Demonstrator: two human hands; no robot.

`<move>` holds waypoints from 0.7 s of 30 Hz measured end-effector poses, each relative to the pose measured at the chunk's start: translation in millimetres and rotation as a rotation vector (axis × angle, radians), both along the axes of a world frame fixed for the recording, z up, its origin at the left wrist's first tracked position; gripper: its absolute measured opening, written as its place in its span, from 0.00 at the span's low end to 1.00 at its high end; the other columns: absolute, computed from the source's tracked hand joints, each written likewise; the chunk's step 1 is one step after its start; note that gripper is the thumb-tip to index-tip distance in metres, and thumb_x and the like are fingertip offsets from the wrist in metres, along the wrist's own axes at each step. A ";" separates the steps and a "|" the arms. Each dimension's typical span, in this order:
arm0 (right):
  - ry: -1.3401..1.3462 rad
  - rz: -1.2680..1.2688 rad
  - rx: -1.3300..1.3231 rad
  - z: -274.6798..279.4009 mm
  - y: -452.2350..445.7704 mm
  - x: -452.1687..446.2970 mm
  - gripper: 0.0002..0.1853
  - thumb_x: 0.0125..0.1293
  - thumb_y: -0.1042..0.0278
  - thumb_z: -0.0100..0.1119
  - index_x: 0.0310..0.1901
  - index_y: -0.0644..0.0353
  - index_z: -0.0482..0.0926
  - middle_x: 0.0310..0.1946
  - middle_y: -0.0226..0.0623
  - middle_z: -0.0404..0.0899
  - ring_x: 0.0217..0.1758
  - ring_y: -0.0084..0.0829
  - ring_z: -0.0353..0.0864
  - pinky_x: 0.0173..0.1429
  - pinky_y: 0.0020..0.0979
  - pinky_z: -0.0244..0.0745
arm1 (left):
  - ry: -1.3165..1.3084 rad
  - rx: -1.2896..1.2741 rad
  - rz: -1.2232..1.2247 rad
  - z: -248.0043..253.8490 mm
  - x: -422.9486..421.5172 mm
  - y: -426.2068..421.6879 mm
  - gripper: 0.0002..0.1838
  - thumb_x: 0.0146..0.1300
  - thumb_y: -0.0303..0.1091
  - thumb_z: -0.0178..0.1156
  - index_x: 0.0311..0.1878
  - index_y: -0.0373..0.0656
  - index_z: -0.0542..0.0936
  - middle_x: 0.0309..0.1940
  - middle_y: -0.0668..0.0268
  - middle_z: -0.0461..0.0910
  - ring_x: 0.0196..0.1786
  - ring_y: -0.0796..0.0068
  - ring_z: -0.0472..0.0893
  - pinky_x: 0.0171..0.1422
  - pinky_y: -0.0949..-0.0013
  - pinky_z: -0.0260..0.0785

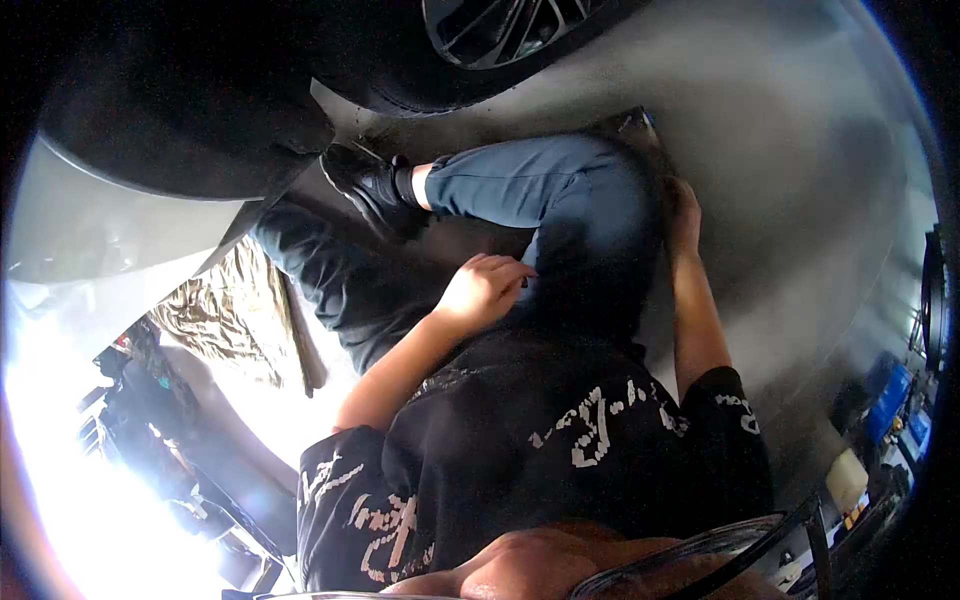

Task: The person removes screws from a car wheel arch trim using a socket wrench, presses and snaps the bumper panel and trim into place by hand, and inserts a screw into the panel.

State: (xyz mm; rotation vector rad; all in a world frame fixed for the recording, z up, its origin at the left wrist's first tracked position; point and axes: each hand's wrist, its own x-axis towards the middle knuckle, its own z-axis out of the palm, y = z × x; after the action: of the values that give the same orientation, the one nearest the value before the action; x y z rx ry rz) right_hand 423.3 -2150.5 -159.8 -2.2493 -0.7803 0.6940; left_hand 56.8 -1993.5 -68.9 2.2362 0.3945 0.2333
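Observation:
My left hand [487, 287] is over my lap beside the bent right thigh, its fingers curled together. A tiny dark spot shows at its fingertips, too small to name. My right hand [683, 212] is low on the outer side of my raised right knee [610, 200]. Its fingers are partly hidden in shadow, and what they hold, if anything, cannot be made out. Just beyond that knee lies a dark flat object [638, 125] with a light edge, partly covered by the leg.
A tire with a spoked wheel [515, 35] and a pale car body panel [120, 230] stand close in front and left. Crumpled patterned cloth [240, 315] lies on the left. Blue items [888, 400] and a pale yellowish container [846, 478] are at the right.

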 end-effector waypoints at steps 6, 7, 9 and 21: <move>-0.661 0.476 -0.569 -138.4 5.2 36.2 0.26 0.83 0.61 0.49 0.79 0.51 0.67 0.82 0.39 0.62 0.83 0.38 0.64 0.86 0.41 0.58 | 0.196 -0.036 -0.241 5.2 12.1 -8.8 0.14 0.69 0.29 0.61 0.56 0.43 0.84 0.47 0.58 0.88 0.55 0.55 0.86 0.64 0.52 0.75; -0.797 0.522 -0.550 -210.1 10.8 58.3 0.30 0.80 0.55 0.54 0.79 0.52 0.66 0.80 0.42 0.64 0.81 0.40 0.66 0.83 0.43 0.62 | 0.154 0.025 -0.268 -4.0 9.6 -6.8 0.13 0.68 0.30 0.62 0.55 0.44 0.84 0.47 0.58 0.87 0.53 0.54 0.86 0.63 0.52 0.75; -0.349 0.209 -0.572 -48.9 47.9 27.6 0.30 0.77 0.57 0.57 0.77 0.53 0.68 0.76 0.43 0.69 0.78 0.41 0.69 0.79 0.44 0.67 | 0.164 0.080 -0.261 -4.0 15.3 -4.6 0.11 0.67 0.30 0.62 0.52 0.47 0.84 0.44 0.63 0.87 0.49 0.58 0.86 0.57 0.54 0.77; -0.828 -0.578 0.222 -41.6 -19.3 74.7 0.18 0.69 0.77 0.59 0.59 0.63 0.80 0.57 0.49 0.82 0.60 0.50 0.81 0.65 0.46 0.77 | 0.254 -0.001 -0.237 -14.7 17.9 -1.4 0.09 0.63 0.24 0.61 0.46 0.44 0.82 0.38 0.59 0.82 0.45 0.52 0.83 0.52 0.52 0.75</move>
State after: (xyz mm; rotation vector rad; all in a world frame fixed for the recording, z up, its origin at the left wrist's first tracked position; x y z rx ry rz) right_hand 497.9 -2169.8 -201.4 -2.3512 -0.4671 -0.6031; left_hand 74.7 -1994.9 -83.6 2.2939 0.2590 -0.1773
